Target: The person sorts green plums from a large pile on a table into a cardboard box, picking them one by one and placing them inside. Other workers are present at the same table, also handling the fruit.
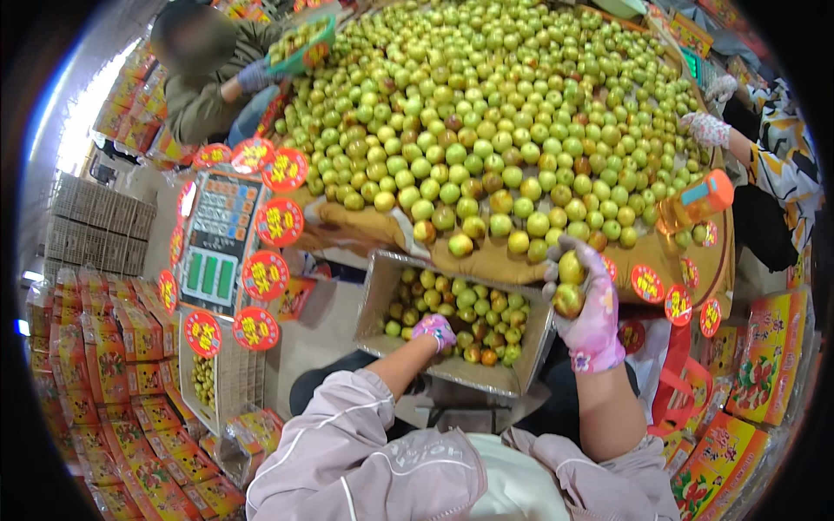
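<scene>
A cardboard box (pixel 456 378) holding green and reddish jujube fruits (pixel 466 297) stands before me, below the table's near edge. Inside it is my left hand (pixel 435 331) in a pink patterned glove, its fingers down among the fruits; whether they grip one is hidden. My right hand (pixel 589 306), gloved in pink with flowers, is raised at the box's right edge and holds two fruits (pixel 569 283), one above the other. Beyond both hands, a large heap of the same fruits (pixel 482 130) covers the table (pixel 365 228).
A digital scale (pixel 218 241) ringed with red round stickers is at left, above a crate (pixel 225 391) of fruits. A bottle of orange liquid (pixel 694 202) lies at the table's right. Two co-workers sit at the sides, one with a green basket (pixel 313 55). Printed cartons (pixel 130 378) are stacked around.
</scene>
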`<state>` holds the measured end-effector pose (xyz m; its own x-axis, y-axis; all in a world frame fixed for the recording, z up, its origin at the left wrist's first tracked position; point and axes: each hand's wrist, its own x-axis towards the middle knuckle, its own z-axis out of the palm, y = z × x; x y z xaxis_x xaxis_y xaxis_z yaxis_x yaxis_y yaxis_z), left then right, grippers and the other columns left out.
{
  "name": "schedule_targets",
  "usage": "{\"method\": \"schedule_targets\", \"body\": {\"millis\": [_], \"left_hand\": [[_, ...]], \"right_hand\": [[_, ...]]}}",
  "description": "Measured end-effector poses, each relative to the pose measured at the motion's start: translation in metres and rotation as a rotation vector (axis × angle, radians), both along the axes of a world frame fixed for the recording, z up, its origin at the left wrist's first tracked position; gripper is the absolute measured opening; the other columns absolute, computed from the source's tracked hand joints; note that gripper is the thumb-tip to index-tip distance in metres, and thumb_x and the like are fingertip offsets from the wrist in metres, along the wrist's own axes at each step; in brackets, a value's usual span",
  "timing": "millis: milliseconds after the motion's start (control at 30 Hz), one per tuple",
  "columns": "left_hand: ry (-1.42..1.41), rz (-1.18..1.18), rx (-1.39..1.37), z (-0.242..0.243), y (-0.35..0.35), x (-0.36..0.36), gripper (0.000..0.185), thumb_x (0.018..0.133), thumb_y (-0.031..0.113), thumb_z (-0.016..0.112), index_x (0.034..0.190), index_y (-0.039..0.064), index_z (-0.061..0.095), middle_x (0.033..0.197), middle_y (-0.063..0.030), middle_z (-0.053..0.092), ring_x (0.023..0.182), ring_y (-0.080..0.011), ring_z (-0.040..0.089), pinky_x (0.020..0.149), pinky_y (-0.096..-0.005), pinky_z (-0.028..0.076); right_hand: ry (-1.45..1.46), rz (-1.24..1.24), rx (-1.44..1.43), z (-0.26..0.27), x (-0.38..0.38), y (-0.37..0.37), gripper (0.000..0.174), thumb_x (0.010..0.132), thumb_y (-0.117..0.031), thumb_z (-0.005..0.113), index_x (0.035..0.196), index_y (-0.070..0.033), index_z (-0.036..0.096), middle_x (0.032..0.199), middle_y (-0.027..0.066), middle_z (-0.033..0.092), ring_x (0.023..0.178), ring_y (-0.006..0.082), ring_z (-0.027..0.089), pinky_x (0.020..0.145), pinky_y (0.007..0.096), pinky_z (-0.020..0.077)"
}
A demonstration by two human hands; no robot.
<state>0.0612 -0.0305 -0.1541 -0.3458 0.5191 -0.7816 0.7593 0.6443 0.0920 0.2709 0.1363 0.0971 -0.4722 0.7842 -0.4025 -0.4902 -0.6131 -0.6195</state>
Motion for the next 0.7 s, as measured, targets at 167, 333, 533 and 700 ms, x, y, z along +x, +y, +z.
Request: {"method": "schedule_targets", "body": {"millis": [167, 333, 533, 700], "left_hand": [[-0.096, -0.082, -0.081, 0.036, 0.016, 0.002, 0.043, 0.077, 0.036, 0.069, 0.11, 0.007, 0.075, 0.116, -0.0153, 0.072, 0.107, -0.0325, 0.069, 0.092, -0.0418, 0.054], [-0.074, -0.056, 0.313, 0.179, 0.044, -0.02, 0.038, 0.08, 0.029, 0.074, 0.109, 0.005, 0.069, 0.098, -0.0178, 0.072, 0.094, -0.0327, 0.07, 0.082, -0.0447, 0.055], [0.759, 0.109, 0.853, 0.248, 0.084, -0.073, 0.066, 0.084, 0.024, 0.07, 0.143, 0.006, 0.047, 0.144, -0.0265, 0.047, 0.124, -0.0414, 0.054, 0.098, -0.0474, 0.047], [0.559, 0.002, 0.872, 0.222, 0.095, -0.078, 0.075, 0.085, 0.029, 0.073, 0.149, 0.006, 0.043, 0.151, -0.0274, 0.041, 0.138, -0.0406, 0.043, 0.112, -0.0479, 0.037]], "right_hand": [[0.011, -0.013, -0.097, -0.006, 0.0, 0.006, 0.036, 0.1, -0.03, 0.056, 0.124, -0.003, 0.057, 0.102, 0.0089, 0.064, 0.077, 0.0161, 0.063, 0.064, 0.0279, 0.0526], [0.021, 0.024, -0.104, -0.005, 0.001, -0.001, 0.036, 0.1, -0.029, 0.056, 0.123, -0.002, 0.058, 0.104, 0.0109, 0.062, 0.078, 0.0167, 0.062, 0.065, 0.0288, 0.053], [-0.031, 0.085, -0.066, -0.009, -0.004, -0.006, 0.035, 0.099, -0.031, 0.057, 0.122, -0.005, 0.057, 0.103, 0.0083, 0.061, 0.079, 0.0171, 0.06, 0.065, 0.0285, 0.0509], [-0.029, 0.115, -0.081, -0.002, -0.006, -0.015, 0.035, 0.099, -0.03, 0.056, 0.122, -0.003, 0.057, 0.103, 0.0095, 0.061, 0.08, 0.0178, 0.06, 0.066, 0.0298, 0.0514]]}}
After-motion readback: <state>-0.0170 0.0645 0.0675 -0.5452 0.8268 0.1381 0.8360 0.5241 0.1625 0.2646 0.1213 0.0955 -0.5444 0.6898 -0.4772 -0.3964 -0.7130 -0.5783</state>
